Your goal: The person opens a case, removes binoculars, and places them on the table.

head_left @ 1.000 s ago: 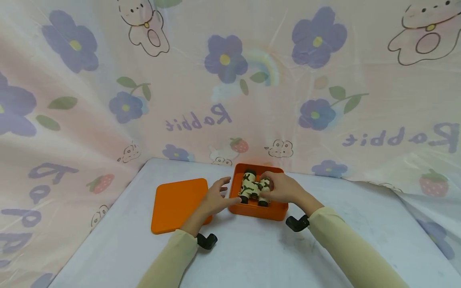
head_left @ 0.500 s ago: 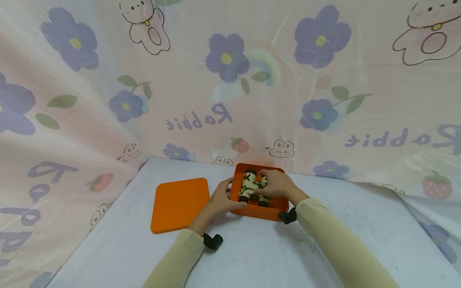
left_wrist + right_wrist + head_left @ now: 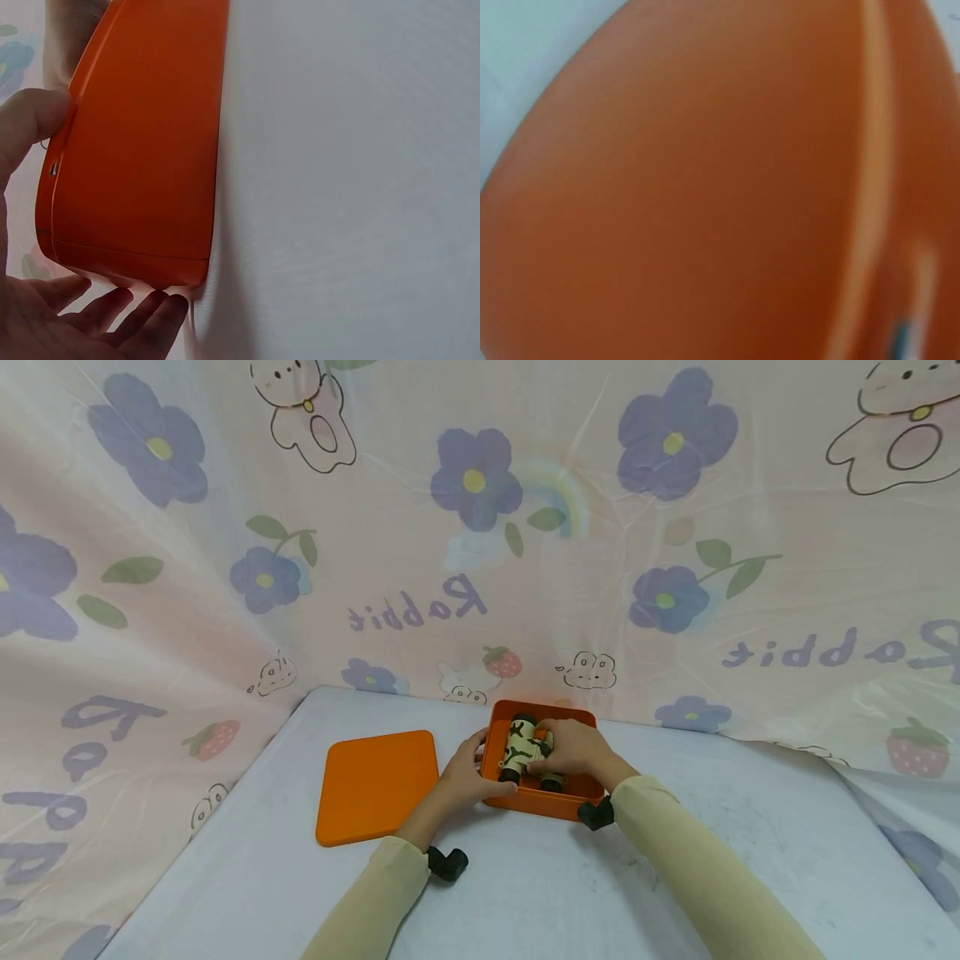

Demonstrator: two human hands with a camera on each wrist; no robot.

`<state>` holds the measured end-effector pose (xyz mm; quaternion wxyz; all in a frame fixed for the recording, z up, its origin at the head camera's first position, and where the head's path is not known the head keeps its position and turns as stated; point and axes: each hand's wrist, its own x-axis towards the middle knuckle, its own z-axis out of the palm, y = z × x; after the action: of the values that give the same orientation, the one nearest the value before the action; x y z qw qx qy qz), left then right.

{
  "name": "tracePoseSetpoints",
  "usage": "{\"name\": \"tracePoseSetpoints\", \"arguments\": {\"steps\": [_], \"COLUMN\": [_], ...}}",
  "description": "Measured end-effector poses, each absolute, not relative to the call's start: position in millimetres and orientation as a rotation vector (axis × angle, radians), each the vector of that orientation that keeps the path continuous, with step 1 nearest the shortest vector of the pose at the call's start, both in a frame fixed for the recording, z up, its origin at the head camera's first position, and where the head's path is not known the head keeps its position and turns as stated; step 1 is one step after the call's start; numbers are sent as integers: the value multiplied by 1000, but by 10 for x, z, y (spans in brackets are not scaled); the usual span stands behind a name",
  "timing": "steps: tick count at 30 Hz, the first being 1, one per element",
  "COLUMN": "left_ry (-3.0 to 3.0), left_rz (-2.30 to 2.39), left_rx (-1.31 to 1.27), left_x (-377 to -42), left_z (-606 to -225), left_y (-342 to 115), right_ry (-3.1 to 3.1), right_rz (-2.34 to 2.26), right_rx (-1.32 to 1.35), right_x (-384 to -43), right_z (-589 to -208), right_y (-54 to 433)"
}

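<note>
Camouflage-patterned binoculars [image 3: 519, 745] lie inside an orange box [image 3: 543, 804] with its top uncovered. My right hand [image 3: 576, 750] reaches into the box and grips the binoculars' right barrel, covering most of it. At the box's left front corner, my left hand [image 3: 467, 778] holds on, its thumb [image 3: 45, 112] at the rim and its fingertips [image 3: 161, 307] against the side wall. In the right wrist view the box wall [image 3: 690, 187] looms close and blurred, so the right fingers do not show there.
An orange lid [image 3: 378, 785] lies flat on the white table [image 3: 517, 893], left of the box. A patterned curtain [image 3: 540, 577] rises right behind the box and along the left side.
My left hand has come right onto the box's corner. My right hand has moved slightly left and closed over the right barrel. The binoculars stay in the box.
</note>
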<state>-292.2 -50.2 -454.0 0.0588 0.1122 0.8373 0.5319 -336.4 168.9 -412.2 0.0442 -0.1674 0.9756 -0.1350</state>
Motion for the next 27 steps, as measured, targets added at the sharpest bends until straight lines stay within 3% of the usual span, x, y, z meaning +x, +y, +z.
{"name": "tracePoseSetpoints", "arguments": {"steps": [27], "left_ry": [2422], "left_rz": [1678], "left_rx": [362], "left_x": [-2912], "left_z": [-4545], "left_y": [-510], "right_ry": [3001], "right_rz": [-363], "right_rx": [-555], "right_x": [-3328], "right_z": [-4155], "right_y": [1645]}}
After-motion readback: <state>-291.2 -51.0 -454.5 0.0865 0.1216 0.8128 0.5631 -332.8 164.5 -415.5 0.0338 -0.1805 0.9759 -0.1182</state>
